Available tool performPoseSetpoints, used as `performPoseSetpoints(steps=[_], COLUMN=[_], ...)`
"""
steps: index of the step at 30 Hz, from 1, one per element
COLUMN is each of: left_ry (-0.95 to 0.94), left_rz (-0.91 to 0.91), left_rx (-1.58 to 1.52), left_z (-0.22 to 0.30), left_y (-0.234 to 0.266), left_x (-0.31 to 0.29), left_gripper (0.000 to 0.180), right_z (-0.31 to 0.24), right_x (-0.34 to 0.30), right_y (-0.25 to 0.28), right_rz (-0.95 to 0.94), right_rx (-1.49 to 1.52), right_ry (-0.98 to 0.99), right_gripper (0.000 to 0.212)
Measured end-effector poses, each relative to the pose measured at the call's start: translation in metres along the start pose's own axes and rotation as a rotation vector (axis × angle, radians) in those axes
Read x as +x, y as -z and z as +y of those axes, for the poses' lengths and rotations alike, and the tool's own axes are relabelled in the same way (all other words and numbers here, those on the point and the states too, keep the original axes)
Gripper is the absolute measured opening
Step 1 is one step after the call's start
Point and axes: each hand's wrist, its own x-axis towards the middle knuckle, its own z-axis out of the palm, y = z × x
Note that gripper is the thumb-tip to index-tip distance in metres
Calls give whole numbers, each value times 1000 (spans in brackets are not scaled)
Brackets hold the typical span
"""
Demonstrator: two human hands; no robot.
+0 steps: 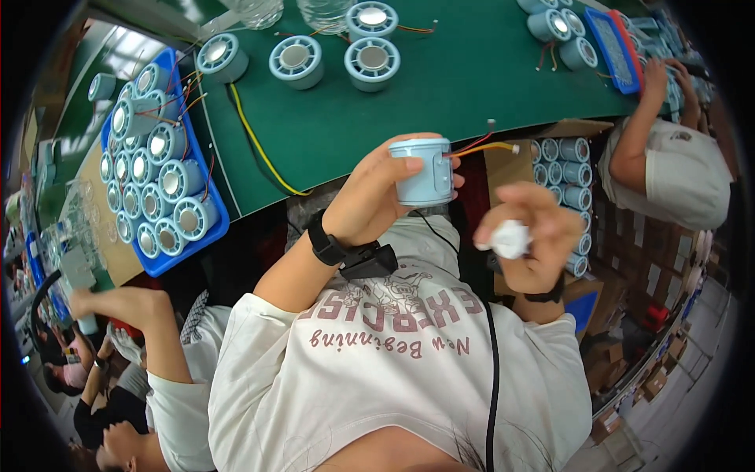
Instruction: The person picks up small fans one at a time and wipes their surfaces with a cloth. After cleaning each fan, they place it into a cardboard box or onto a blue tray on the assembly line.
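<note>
My left hand point(363, 193) is wrapped round a light blue cylindrical motor housing point(421, 187), held on its side just off the table's near edge. Red and yellow wires point(481, 149) with small connectors stick out from it to the right. Lower and to the right, my right hand point(546, 240) is blurred by motion, its fingers curled about a crumpled white wad point(510, 239), perhaps tissue or cloth. The two hands are apart, and the wad does not touch the housing.
A blue tray point(222, 228) full of similar housings stands at the left of the green table point(330, 126). Several housings point(296, 61) sit farther back, near a yellow cable point(255, 141). A cardboard box point(511, 161) of housings stands at right. Co-workers point(668, 169) are on both sides.
</note>
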Motion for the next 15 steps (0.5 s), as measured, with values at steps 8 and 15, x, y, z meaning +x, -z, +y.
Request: performPoseSetpoints(steps=[8, 15], left_ry=[195, 359], left_rz=[4, 170], left_rx=[156, 87], left_z=[-80, -145], left_y=[42, 107], left_x=[32, 87], left_gripper=[45, 32], right_z=[57, 123], right_x=[-63, -87], right_y=[29, 55], right_rz=[347, 446], right_rx=[-729, -947], right_ry=[-197, -293], right_gripper=[15, 17])
